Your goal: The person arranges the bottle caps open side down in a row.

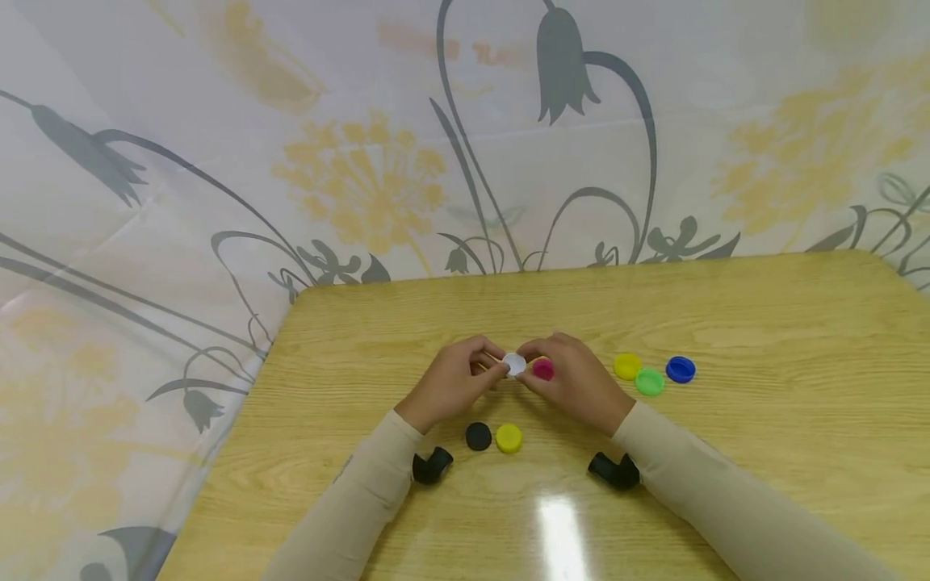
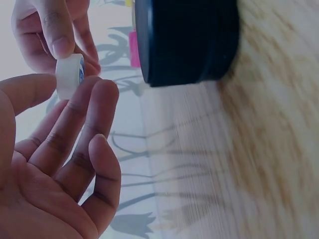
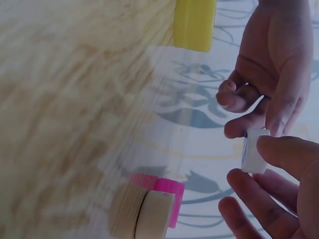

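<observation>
A small white bottle cap [image 1: 515, 365] is held between both hands above the table. My left hand [image 1: 454, 379] pinches its left side with thumb and fingers, while my right hand [image 1: 574, 379] pinches the right side. Blue marking shows on one face of the cap [image 2: 70, 76] in the left wrist view. Just beyond the right fingers lies a pink cap [image 1: 543, 369], partly covered by that hand. A whitish cap [image 3: 154, 215] stands beside the pink one in the right wrist view. Nearer me lie a black cap [image 1: 478, 436] and a yellow cap [image 1: 509, 438].
Right of the right hand, a second yellow cap [image 1: 627, 366], a green cap [image 1: 650, 382] and a blue cap [image 1: 680, 369] lie close together on the wooden table [image 1: 785, 420]. Black wrist devices [image 1: 613, 470] show under both forearms. A flower-patterned cloth [image 1: 501, 161] hangs behind the table.
</observation>
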Demonstrator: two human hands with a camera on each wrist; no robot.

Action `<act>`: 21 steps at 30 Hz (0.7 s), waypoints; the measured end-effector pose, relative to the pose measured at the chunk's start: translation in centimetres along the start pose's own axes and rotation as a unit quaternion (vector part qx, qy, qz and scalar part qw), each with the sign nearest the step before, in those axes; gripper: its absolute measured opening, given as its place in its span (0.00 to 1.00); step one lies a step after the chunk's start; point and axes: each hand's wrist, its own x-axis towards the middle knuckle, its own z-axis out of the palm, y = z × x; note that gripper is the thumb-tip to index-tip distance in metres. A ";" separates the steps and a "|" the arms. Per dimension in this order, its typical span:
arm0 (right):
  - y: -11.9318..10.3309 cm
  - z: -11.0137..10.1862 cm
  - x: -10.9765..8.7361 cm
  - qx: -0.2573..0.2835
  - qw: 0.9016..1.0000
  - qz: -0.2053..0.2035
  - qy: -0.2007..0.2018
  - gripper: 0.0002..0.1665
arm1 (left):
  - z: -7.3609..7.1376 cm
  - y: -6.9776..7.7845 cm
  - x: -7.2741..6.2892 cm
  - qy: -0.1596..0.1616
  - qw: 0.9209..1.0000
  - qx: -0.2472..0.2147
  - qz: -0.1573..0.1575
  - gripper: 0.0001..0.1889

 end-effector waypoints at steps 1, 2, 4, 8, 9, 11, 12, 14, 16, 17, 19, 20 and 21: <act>0.0 -0.1 -0.1 0.001 1.000 0.000 0.001 0.15 | 0.0 0.0 0.0 0.000 1.000 -0.003 0.002 0.11; -0.1 -0.1 -0.2 0.003 1.000 0.001 0.001 0.15 | -0.1 0.0 -0.1 0.000 1.000 -0.006 0.004 0.11; -0.2 -0.2 -0.3 0.015 1.000 -0.001 -0.001 0.15 | -0.2 0.0 -0.2 0.001 1.000 -0.014 0.009 0.11; -0.2 -0.4 -0.4 0.051 0.999 -0.007 -0.012 0.15 | -0.3 -0.1 -0.3 0.006 1.000 -0.021 0.015 0.13; -0.1 -0.4 -0.4 0.059 0.998 -0.009 -0.014 0.15 | -0.3 -0.1 -0.3 0.006 1.000 -0.022 0.016 0.13; 0.0 -0.5 -0.5 0.067 0.998 -0.009 -0.017 0.15 | -0.3 -0.1 -0.3 0.007 1.000 -0.024 0.016 0.14; 0.0 -0.5 -0.5 0.069 0.997 -0.008 -0.019 0.16 | -0.3 0.0 -0.3 0.007 1.000 -0.026 0.015 0.14; 0.1 -0.6 -0.6 0.075 0.997 -0.006 -0.021 0.16 | -0.2 0.1 -0.3 0.006 0.999 -0.029 0.013 0.14; 0.1 -0.6 -0.8 0.084 0.996 -0.003 -0.023 0.17 | -0.2 0.3 -0.3 0.008 0.999 -0.030 0.010 0.14; 0.1 -0.6 -0.8 0.088 0.996 -0.002 -0.025 0.17 | -0.2 0.4 -0.3 0.008 1.000 -0.028 0.009 0.13; 0.1 -0.7 -1.0 0.097 0.995 0.002 -0.029 0.17 | -0.2 0.5 -0.3 0.009 1.000 -0.021 0.012 0.13; 0.1 -0.8 -1.1 0.101 0.994 0.004 -0.030 0.17 | -0.2 0.5 -0.3 0.007 1.000 -0.016 0.015 0.13; 0.1 -0.8 -1.2 0.105 0.994 0.005 -0.031 0.17 | -0.1 0.6 -0.3 0.006 1.000 -0.011 0.018 0.12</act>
